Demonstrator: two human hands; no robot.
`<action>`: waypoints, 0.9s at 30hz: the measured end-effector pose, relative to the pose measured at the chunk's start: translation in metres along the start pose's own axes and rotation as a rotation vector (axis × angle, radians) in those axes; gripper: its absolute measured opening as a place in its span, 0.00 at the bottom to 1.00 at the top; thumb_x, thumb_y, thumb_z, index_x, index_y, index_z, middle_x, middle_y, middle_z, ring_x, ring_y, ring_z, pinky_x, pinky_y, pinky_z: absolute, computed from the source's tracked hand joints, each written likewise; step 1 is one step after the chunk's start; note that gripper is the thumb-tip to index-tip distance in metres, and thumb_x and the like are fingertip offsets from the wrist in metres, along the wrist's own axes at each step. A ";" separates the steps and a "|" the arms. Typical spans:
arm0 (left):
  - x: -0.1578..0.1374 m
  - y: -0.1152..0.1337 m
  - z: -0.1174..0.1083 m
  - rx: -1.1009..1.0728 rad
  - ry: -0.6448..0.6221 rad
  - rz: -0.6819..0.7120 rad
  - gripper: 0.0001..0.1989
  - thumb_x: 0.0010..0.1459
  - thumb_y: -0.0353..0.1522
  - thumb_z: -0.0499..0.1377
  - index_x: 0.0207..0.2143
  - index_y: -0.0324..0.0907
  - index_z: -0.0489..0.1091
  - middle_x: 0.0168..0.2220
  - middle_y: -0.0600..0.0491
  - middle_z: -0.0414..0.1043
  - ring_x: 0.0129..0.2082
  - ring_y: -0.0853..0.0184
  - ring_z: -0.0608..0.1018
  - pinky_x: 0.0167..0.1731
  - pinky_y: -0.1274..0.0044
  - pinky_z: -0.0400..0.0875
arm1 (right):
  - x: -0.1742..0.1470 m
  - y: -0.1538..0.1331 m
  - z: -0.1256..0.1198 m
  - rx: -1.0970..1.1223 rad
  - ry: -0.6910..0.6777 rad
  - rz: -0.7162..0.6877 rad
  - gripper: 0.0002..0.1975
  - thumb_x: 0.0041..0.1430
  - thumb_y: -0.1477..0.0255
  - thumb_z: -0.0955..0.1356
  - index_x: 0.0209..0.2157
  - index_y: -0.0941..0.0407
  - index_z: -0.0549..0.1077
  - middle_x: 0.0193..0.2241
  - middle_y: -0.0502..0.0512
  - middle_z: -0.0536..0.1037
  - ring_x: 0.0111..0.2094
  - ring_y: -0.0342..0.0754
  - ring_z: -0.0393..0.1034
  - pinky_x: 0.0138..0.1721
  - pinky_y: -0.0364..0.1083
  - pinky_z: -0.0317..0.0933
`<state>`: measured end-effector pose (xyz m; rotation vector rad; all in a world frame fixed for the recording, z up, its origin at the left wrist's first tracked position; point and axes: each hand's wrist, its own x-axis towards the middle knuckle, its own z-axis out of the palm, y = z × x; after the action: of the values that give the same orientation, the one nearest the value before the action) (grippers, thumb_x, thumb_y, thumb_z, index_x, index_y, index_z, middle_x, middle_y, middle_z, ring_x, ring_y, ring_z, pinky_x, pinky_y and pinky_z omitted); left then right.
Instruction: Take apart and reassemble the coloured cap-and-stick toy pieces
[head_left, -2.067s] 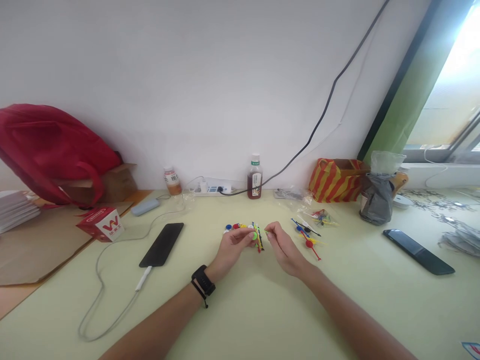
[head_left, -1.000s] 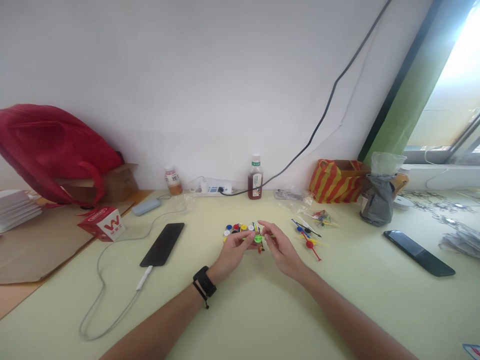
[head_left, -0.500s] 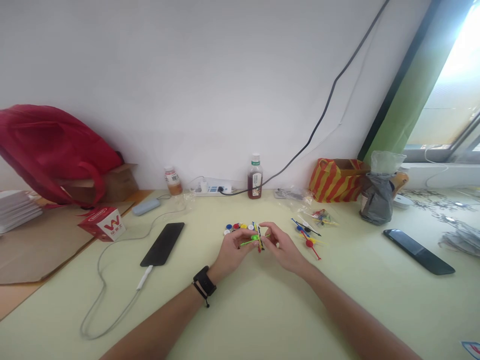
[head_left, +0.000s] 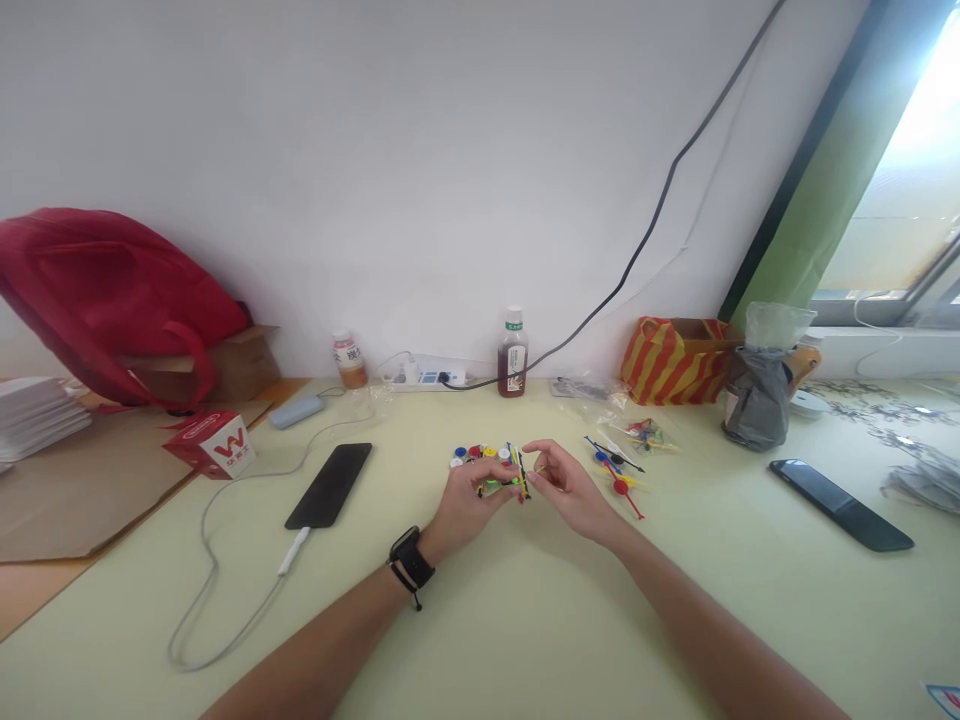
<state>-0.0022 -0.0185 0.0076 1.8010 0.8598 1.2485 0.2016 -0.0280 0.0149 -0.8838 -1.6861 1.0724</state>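
Note:
Just above the table, my left hand (head_left: 474, 495) is closed, thumb and fingers pinching a bright green plastic stick piece (head_left: 493, 484), mostly hidden by the fingers. My right hand (head_left: 564, 488) faces it, its fingers curled and thumb close to the index finger. Something small and yellowish shows between them, too small to name. Beyond the hands lie several round plastic caps (head_left: 490, 453) in white, blue, red and yellow. A bunch of thin coloured plastic sticks (head_left: 524, 484) lies between the hands. Right of my right hand are plastic pointers with round hubs, including a red one (head_left: 621, 488).
A phone on a cable (head_left: 330, 485) lies left and a dark phone (head_left: 840, 503) right. Against the wall stand a brown-liquid bottle (head_left: 513, 360), a second bottle (head_left: 349, 360) and a power strip (head_left: 427, 375). A striped bag (head_left: 667, 360) and grey bag (head_left: 756, 400) are back right.
The green piece has turned or dropped lower in my left hand, and less of it shows. My right fingers have shifted slightly. The view has moved a little.

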 end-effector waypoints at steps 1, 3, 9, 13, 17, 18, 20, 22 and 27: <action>0.000 0.002 0.000 0.014 -0.014 0.010 0.07 0.56 0.37 0.69 0.35 0.44 0.82 0.37 0.46 0.82 0.40 0.57 0.81 0.46 0.66 0.74 | 0.000 0.000 0.000 -0.005 0.000 0.000 0.18 0.66 0.58 0.66 0.53 0.52 0.66 0.28 0.46 0.62 0.29 0.45 0.61 0.31 0.45 0.57; -0.001 0.005 0.001 0.047 -0.037 0.037 0.06 0.58 0.37 0.68 0.34 0.44 0.82 0.34 0.47 0.82 0.37 0.59 0.81 0.44 0.68 0.74 | 0.000 -0.002 0.000 -0.009 -0.006 0.004 0.18 0.66 0.58 0.66 0.52 0.52 0.66 0.28 0.46 0.61 0.29 0.45 0.59 0.30 0.44 0.57; -0.002 0.010 0.003 -0.095 -0.020 0.001 0.08 0.55 0.36 0.70 0.36 0.42 0.81 0.42 0.44 0.81 0.43 0.57 0.81 0.47 0.67 0.75 | -0.001 -0.008 -0.001 0.018 0.027 0.012 0.18 0.66 0.57 0.66 0.52 0.52 0.67 0.28 0.46 0.60 0.29 0.45 0.58 0.31 0.45 0.56; -0.002 0.013 0.004 -0.221 -0.088 -0.100 0.10 0.58 0.37 0.68 0.37 0.40 0.81 0.46 0.42 0.80 0.46 0.56 0.81 0.51 0.65 0.75 | 0.000 -0.011 -0.003 0.036 0.042 0.027 0.19 0.66 0.55 0.67 0.51 0.51 0.68 0.29 0.46 0.61 0.27 0.44 0.57 0.29 0.44 0.56; 0.000 0.010 0.004 -0.329 -0.099 -0.227 0.15 0.52 0.37 0.73 0.40 0.40 0.80 0.41 0.46 0.81 0.39 0.59 0.83 0.47 0.65 0.78 | 0.001 -0.009 -0.004 0.026 0.070 0.014 0.20 0.65 0.55 0.67 0.53 0.51 0.67 0.36 0.50 0.67 0.27 0.43 0.60 0.29 0.44 0.60; 0.001 0.009 0.003 -0.345 -0.079 -0.245 0.16 0.50 0.36 0.74 0.40 0.39 0.80 0.40 0.46 0.82 0.39 0.60 0.83 0.47 0.66 0.78 | 0.001 -0.008 -0.004 -0.005 0.098 -0.005 0.20 0.65 0.55 0.66 0.53 0.51 0.68 0.38 0.51 0.68 0.29 0.44 0.62 0.30 0.45 0.62; 0.003 0.009 0.002 -0.366 -0.027 -0.265 0.17 0.48 0.36 0.75 0.39 0.39 0.80 0.39 0.47 0.82 0.38 0.61 0.83 0.47 0.67 0.78 | 0.000 -0.007 -0.006 -0.113 0.163 -0.066 0.17 0.66 0.57 0.66 0.51 0.51 0.70 0.38 0.53 0.70 0.31 0.46 0.65 0.32 0.46 0.63; 0.004 0.009 0.000 -0.386 0.018 -0.276 0.16 0.48 0.37 0.75 0.38 0.39 0.81 0.39 0.47 0.82 0.39 0.61 0.82 0.46 0.67 0.78 | -0.002 -0.007 -0.008 -0.225 0.201 -0.132 0.15 0.68 0.59 0.65 0.48 0.52 0.73 0.34 0.53 0.71 0.32 0.48 0.66 0.33 0.47 0.64; 0.006 0.007 -0.002 -0.421 0.060 -0.298 0.17 0.49 0.38 0.74 0.39 0.39 0.80 0.39 0.47 0.81 0.38 0.63 0.82 0.43 0.70 0.79 | -0.007 -0.010 -0.005 -0.251 0.141 -0.199 0.21 0.68 0.63 0.64 0.61 0.49 0.66 0.32 0.51 0.70 0.31 0.47 0.64 0.32 0.47 0.62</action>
<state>-0.0018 -0.0165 0.0170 1.2590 0.7943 1.1875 0.2071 -0.0365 0.0232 -0.9039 -1.7714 0.6598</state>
